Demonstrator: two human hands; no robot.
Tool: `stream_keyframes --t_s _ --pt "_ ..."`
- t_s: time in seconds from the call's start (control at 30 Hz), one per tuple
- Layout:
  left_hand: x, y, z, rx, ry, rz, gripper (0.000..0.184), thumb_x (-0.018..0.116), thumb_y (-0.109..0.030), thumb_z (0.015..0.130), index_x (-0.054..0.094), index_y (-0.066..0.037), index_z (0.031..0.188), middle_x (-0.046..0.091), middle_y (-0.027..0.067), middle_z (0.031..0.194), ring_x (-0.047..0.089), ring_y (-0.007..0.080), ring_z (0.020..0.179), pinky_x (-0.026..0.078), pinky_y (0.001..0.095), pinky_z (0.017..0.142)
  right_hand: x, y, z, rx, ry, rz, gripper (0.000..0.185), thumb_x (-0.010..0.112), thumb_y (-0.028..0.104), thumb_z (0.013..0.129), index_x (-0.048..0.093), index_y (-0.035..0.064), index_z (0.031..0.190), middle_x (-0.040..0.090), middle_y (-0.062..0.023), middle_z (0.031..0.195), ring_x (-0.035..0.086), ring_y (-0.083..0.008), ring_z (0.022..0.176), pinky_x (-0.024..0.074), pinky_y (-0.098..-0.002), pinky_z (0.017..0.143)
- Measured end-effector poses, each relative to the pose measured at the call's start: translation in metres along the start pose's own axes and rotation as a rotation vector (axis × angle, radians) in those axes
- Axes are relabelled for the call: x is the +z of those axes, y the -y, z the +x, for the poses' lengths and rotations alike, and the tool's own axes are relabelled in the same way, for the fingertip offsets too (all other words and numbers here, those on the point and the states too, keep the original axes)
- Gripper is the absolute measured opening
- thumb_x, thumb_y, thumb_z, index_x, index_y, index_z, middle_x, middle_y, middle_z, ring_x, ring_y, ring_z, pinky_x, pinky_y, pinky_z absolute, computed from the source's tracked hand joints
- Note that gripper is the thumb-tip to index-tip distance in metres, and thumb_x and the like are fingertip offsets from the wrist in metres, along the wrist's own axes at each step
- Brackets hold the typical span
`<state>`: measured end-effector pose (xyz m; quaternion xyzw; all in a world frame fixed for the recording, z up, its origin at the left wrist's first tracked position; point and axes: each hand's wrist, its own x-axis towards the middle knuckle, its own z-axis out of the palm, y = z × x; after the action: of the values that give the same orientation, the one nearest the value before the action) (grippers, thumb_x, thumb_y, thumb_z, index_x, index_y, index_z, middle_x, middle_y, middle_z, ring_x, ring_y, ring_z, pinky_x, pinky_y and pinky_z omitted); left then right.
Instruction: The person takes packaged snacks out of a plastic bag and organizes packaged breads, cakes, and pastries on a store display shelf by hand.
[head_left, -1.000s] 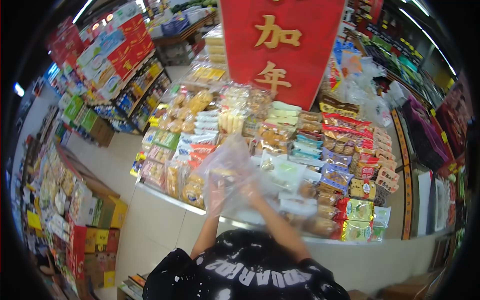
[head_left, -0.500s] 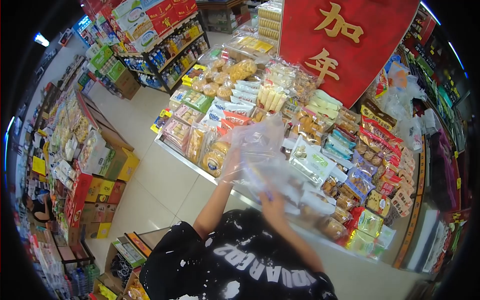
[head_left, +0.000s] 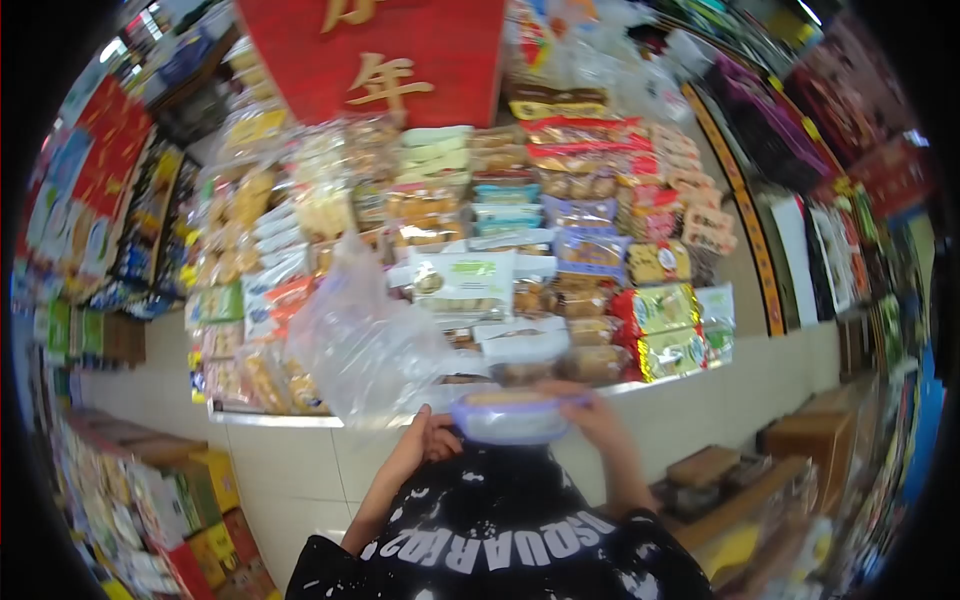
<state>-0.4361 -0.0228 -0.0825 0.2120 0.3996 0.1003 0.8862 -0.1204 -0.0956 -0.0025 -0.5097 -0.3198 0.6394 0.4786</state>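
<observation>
My right hand (head_left: 592,415) is closed on the right end of a clear package with purple edges (head_left: 510,415), smeared by motion, just in front of my shirt. Close to the package's left end is my left hand (head_left: 436,437), thumb up and fingers curled; what they grip is hard to make out. A thin, clear plastic bag (head_left: 365,340) spreads, puffed up, over the snack packs to the left, its lower part hanging over the table's front edge near my left thumb. Behind the package lies a white and green snack pack (head_left: 462,285).
The display table's metal front edge (head_left: 275,418) runs before me. Packaged pastries (head_left: 425,210) and shiny red and yellow packs (head_left: 668,325) cover it. A red sign (head_left: 400,50) stands at the back. Cartons (head_left: 215,475) are stacked left; wooden boxes (head_left: 810,450) stand right.
My view has swung right. The clear bag has moved from between my hands to the left, over the goods. The purple-edged package now shows plainly, close to my body.
</observation>
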Motion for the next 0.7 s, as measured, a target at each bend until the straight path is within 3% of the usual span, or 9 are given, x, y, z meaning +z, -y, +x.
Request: stream_keyframes --t_s 0.1,0.13,0.23,0.27,0.3,0.37,0.4,0.5,0.7 --pt "0.022 0.004 0.043 -0.186 -0.033 -0.201 0.055 0.036 -0.052 0.098 0.055 -0.004 0.118 0.064 0.0053 0.072 0.06 0.0115 0.057 0.048 0.0226 0.049 -0.003 0.018 -0.007 -0.111 0.189 -0.228 0.042 0.064 0.019 0.086 0.058 0.0031 0.124 0.052 -0.014 0.131 0.042 -0.0249 0.127 0.0315 -0.0374 0.107" --pt "0.033 -0.001 0.053 -0.205 -0.029 -0.053 0.056 0.039 -0.05 0.097 0.051 -0.002 0.124 0.065 0.0076 0.077 0.061 0.0129 0.054 0.048 0.0215 0.043 -0.008 0.021 -0.009 -0.178 0.295 -0.326 0.047 0.068 0.02 0.084 0.056 0.0046 0.126 0.048 -0.0156 0.135 0.037 -0.028 0.132 0.0279 -0.0395 0.109" --pt "0.074 -0.03 0.06 -0.071 0.179 0.076 0.055 0.042 -0.045 0.096 0.046 -0.002 0.131 0.066 0.0101 0.09 0.063 0.0149 0.059 0.049 0.0241 0.041 -0.03 0.018 -0.022 -0.375 0.045 -0.663 0.064 0.074 0.024 0.078 0.048 0.007 0.135 0.034 -0.0188 0.144 0.027 -0.0329 0.138 0.0219 -0.0417 0.112" --pt "0.09 -0.046 0.065 0.035 0.312 0.006 0.05 0.05 -0.031 0.096 0.04 -0.004 0.137 0.062 0.0123 0.109 0.065 0.0182 0.081 0.054 0.0257 0.058 -0.041 0.011 -0.027 -0.368 -0.06 -0.734 0.082 0.076 0.026 0.076 0.034 0.0059 0.144 0.021 -0.0195 0.151 0.021 -0.033 0.14 0.0169 -0.0412 0.113" --pt "0.101 -0.048 0.074 0.026 0.303 0.017 0.05 0.05 -0.031 0.096 0.04 -0.004 0.137 0.062 0.0123 0.109 0.065 0.0182 0.081 0.054 0.0257 0.058 -0.059 -0.003 -0.03 -0.37 -0.066 -0.718 0.082 0.076 0.026 0.076 0.034 0.0059 0.144 0.021 -0.0195 0.151 0.021 -0.033 0.14 0.0169 -0.0412 0.113" --pt "0.127 -0.05 0.096 0.289 0.108 0.182 0.048 0.054 -0.015 0.093 0.039 -0.005 0.138 0.057 0.0124 0.12 0.058 0.0193 0.106 0.05 0.0283 0.085 -0.096 -0.026 -0.032 -0.188 -0.142 -0.299 0.094 0.076 0.024 0.076 0.019 0.0032 0.148 0.017 -0.0186 0.152 0.02 -0.0311 0.14 0.0167 -0.0412 0.113" --pt "0.138 -0.058 0.104 0.323 0.092 0.324 0.053 0.055 -0.004 0.091 0.036 -0.006 0.14 0.051 0.0119 0.127 0.049 0.0174 0.117 0.037 0.0299 0.101 -0.099 -0.008 -0.032 -0.225 -0.125 -0.071 0.094 0.072 0.019 0.08 0.011 0.001 0.149 0.017 -0.0157 0.153 0.019 -0.0274 0.14 0.0182 -0.0392 0.113" --pt "0.178 -0.053 0.138 0.573 0.058 0.61 0.056 0.055 -0.002 0.09 0.033 -0.005 0.142 0.048 0.0116 0.131 0.048 0.0166 0.117 0.037 0.0301 0.102 -0.136 -0.019 -0.019 -0.401 -0.23 -0.083 0.087 0.065 0.013 0.086 0.007 0.0012 0.149 0.017 -0.0141 0.152 0.024 -0.0249 0.138 0.0213 -0.0364 0.111" --pt "0.216 -0.059 0.223 0.737 -0.091 0.881 0.075 0.053 0.0 0.09 0.008 -0.004 0.15 0.025 0.0157 0.15 0.032 0.0222 0.133 0.026 0.0339 0.109 -0.199 -0.045 0.03 -0.335 -0.514 0.06 0.068 0.059 0.01 0.089 0.023 -0.0045 0.145 0.037 -0.0174 0.143 0.035 -0.0255 0.132 0.028 -0.0337 0.108"
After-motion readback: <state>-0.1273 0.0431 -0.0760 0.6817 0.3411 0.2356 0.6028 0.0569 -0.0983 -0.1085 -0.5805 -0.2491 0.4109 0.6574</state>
